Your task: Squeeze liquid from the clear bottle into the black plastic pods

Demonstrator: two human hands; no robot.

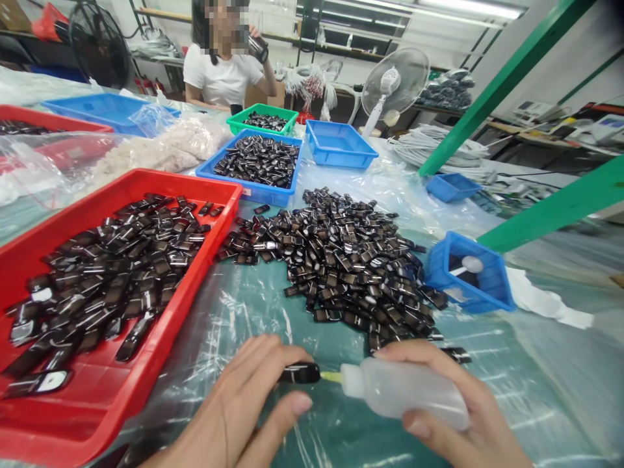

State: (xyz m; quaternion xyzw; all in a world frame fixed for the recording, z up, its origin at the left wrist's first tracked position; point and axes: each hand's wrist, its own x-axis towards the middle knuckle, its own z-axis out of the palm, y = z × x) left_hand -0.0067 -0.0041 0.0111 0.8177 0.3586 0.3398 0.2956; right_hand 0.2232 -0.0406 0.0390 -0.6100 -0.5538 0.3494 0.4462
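My left hand (244, 396) is closed on a small glossy black plastic casing (301, 373), gripped between the fingers and thumb. In my right hand (453, 390) lies a translucent white squeeze bottle (412, 390), tipped on its side. Its thin yellowish nozzle (332, 376) points left and meets the end of the casing. Whether liquid comes out cannot be seen. Just beyond both hands spreads a large heap of similar black casings (341, 253) on the plastic-covered table. More of them fill the red tray (195, 286) at my left.
Behind the heap stand a blue tray (291, 195) and a green tray (234, 123), both holding black parts. A small blue bin (487, 292) sits right, by green posts (546, 211). Another blue tray (341, 156) is farther back. Across the table a person (224, 78) holds a dark cup.
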